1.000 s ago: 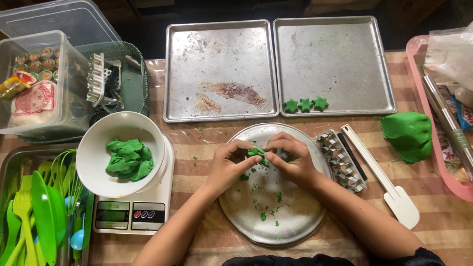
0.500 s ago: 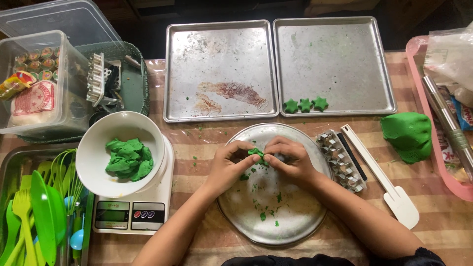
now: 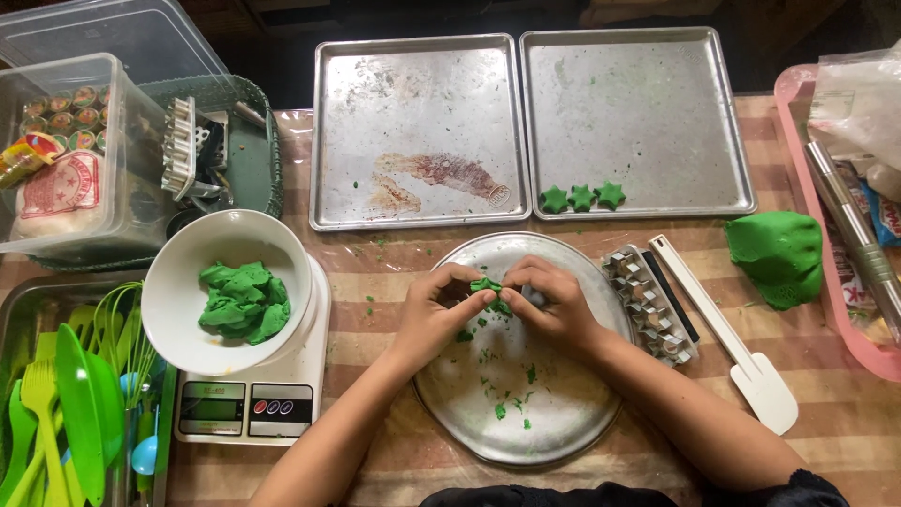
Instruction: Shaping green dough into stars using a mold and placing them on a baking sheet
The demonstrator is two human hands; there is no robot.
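we note a small piece of green dough (image 3: 487, 285) pinched between the fingertips of both hands, held just above the upper part of a round silver metal plate (image 3: 563, 413) at the middle of the striped table (image 3: 845, 422). the left hand (image 3: 434, 310) closes thumb and forefinger on the left side of the piece; the right hand (image 3: 554, 302) closes its fingertips on the right side, and the two hands meet there, the other fingers curled in. we see green crumbs (image 3: 507, 399) scattered over the plate below the hands. just right of the plate lies a row of small silver metal cutters (image 3: 648, 305), and beside that a white plastic spatula (image 3: 727, 343) lying at a slant. farther right sits a large lump of green dough (image 3: 777, 255), near a pink plastic tray (image 3: 798, 103) at the table's edge. behind the plate we list two square silver baking trays, the left one (image 3: 418, 127) stained brown, the right one (image 3: 638, 113) bearing three small green dough stars (image 3: 582, 197) in a row at its near left corner. to the left stands a white bowl (image 3: 178, 300) holding torn green dough scraps (image 3: 244, 300), set on a white digital kitchen scale (image 3: 249, 408). at the far left we record green plastic forks and spoons (image 3: 56, 413) and a clear plastic storage box (image 3: 66, 150).
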